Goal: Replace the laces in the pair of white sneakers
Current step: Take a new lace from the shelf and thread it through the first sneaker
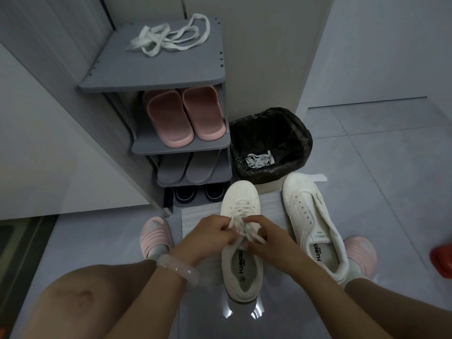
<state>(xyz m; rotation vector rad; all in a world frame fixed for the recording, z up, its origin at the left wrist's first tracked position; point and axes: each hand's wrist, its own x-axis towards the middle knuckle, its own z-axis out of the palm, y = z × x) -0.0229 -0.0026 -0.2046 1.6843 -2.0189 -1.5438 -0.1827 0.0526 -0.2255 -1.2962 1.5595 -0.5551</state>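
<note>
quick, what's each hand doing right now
Left hand: grip pinched on a lace of the middle sneaker.
Right hand: fingers curled at the same laces, seemingly gripping them.

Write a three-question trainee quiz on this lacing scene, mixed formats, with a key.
1. True or false: the right sneaker has a lace in it.
2. Where do the discarded laces lie? A) bin B) rack top C) floor
3. Fill in: both the left hand and right hand pinch the ____ of the left sneaker.

Key: 1 false; 2 A; 3 lace.
</note>
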